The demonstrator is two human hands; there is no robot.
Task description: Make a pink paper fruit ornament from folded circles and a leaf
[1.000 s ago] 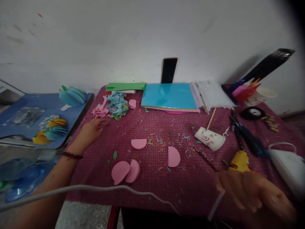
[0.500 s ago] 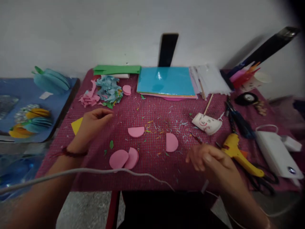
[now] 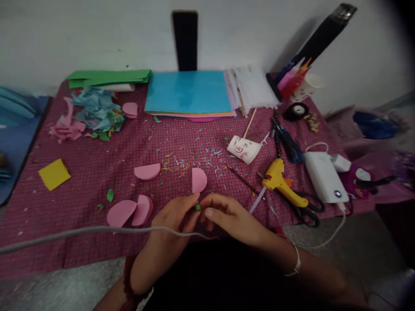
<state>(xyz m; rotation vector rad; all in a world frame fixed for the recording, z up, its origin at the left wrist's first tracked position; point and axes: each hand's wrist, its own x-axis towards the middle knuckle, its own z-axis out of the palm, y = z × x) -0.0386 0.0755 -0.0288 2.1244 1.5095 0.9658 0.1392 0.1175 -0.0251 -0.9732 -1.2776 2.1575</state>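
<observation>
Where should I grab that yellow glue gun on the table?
By the handle, the long yellow limb running toward the near edge of the table. The hot glue gun lies flat on its side, so probably come down from above, gripping across that limb, clear of the orange trigger. Black scissors lie at the handle's tip. The left hand and right hand pinch a green scrap.

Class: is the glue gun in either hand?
No, the glue gun lies on the tablecloth, right of the left hand and right hand pinching a green scrap.
</observation>
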